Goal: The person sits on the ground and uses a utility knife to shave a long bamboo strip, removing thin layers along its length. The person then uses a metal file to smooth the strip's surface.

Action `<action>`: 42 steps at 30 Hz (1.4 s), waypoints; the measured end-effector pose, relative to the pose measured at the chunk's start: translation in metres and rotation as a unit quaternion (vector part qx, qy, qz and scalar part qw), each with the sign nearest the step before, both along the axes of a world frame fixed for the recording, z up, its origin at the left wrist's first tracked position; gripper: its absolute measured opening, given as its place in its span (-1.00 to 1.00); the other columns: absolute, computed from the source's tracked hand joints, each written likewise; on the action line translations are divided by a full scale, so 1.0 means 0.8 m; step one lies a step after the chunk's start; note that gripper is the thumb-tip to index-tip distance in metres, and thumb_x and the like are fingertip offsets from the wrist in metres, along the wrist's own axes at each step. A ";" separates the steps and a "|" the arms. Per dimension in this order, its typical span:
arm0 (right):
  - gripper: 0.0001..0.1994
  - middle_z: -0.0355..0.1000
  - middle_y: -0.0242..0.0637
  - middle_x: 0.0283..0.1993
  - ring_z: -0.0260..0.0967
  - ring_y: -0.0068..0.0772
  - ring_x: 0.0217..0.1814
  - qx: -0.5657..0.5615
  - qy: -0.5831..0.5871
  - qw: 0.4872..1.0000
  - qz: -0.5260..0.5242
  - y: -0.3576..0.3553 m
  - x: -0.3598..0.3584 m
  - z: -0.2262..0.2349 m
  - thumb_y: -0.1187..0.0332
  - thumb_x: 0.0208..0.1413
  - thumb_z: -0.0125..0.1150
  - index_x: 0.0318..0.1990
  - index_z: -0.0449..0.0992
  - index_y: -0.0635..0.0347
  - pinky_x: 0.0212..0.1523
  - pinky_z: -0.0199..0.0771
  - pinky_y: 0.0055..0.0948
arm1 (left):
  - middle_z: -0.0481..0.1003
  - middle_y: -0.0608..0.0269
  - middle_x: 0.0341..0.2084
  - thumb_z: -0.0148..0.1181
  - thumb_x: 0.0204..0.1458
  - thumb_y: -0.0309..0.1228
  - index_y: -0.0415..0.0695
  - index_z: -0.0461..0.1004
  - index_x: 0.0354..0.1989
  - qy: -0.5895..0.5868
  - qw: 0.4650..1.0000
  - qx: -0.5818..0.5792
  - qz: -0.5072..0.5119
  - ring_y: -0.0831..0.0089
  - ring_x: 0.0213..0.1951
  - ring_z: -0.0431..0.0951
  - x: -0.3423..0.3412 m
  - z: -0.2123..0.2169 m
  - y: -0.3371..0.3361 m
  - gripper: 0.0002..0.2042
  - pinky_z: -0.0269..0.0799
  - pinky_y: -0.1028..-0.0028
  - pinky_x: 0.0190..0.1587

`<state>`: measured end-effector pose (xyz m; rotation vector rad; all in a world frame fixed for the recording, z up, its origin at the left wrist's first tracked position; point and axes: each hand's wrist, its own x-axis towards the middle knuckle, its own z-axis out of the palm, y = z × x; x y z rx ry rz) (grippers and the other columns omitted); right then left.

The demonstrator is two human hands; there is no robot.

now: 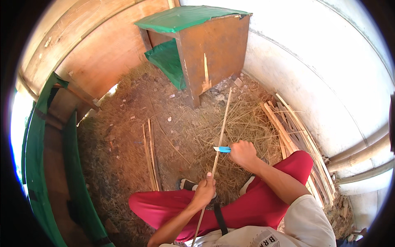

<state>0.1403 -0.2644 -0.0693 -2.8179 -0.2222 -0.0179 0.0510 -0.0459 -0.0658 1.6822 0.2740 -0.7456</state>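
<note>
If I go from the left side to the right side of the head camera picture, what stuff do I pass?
Green-edged wooden frame → two thin sticks on the ground → left hand on the long strip → right hand with blue knife → pile of split strips → pale wall.

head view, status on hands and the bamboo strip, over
Left hand shut on bamboo strip, near its lower part. Right hand shut on blue-handled knife, blade against the strip. Shavings and spare strips on the ground, none between the hands.
</note>
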 end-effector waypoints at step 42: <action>-0.84 0.54 0.07 -0.36 0.58 0.12 -0.28 0.049 0.067 0.988 -0.130 -0.037 0.046 0.030 0.43 0.00 0.21 -0.32 0.61 0.35 -0.24 0.61 -0.04 | 0.14 0.46 -0.74 -0.34 0.39 0.12 -0.07 0.24 -0.46 0.156 0.987 0.019 -0.027 0.60 -0.74 0.11 -0.045 0.090 0.070 -0.46 0.01 0.49 -0.69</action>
